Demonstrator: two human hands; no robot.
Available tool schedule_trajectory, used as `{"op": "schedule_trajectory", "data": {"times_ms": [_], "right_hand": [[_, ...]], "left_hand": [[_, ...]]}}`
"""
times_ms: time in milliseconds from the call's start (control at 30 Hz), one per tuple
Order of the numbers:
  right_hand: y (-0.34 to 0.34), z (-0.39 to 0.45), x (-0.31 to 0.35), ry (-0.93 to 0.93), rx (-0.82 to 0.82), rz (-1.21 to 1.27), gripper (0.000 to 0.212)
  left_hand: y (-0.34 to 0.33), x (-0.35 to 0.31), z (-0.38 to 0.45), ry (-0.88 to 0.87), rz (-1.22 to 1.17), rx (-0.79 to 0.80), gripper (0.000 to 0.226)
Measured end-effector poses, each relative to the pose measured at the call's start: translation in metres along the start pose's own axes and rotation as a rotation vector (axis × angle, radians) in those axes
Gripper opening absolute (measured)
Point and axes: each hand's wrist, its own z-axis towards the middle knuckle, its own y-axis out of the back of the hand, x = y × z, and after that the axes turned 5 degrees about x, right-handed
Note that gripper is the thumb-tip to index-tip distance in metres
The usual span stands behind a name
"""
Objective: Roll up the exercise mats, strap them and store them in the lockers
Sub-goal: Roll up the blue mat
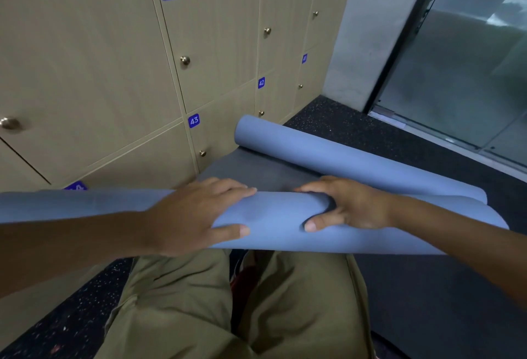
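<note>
Fingers of the left hand (199, 210) lie nearly straight over the top of the blue rubber exercise mat (273, 216), the thumb pressed against the near side of its rolled part; the palm rests on the roll rather than closing round it. The right hand (350, 204) grips the same roll just beside the left, its fingers curled over the far edge and its thumb tucked under the near side, denting the soft material. The mat is rolled from the near end into a thick tube that runs across in front of the person's knees in olive trousers (182, 301). Beyond the hands its dark grey inner face lies flat on the speckled black floor (342, 127), and its far end curls up into a smaller loose roll. Both forearms reach forward and inward. Beyond the left hand stand beige wooden lockers (85, 59) with blue number plates, doors closed
</note>
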Motion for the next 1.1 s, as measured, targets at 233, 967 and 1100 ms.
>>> {"op": "schedule_trajectory", "data": {"times_ms": [233, 967, 1100], "right_hand": [[0.009, 0.015, -0.009, -0.024, 0.026, 0.093, 0.051], [0.007, 0.025, -0.031, -0.059, -0.213, -0.267, 0.1], [0.027, 0.042, -0.039, -0.043, -0.13, -0.084, 0.068]], "left_hand": [[-0.021, 0.012, 0.015, -0.032, 0.077, -0.103, 0.092], [0.011, 0.044, 0.065, 0.114, 0.053, -0.062, 0.072], [-0.003, 0.044, 0.048, 0.006, 0.229, -0.308, 0.074]]}}
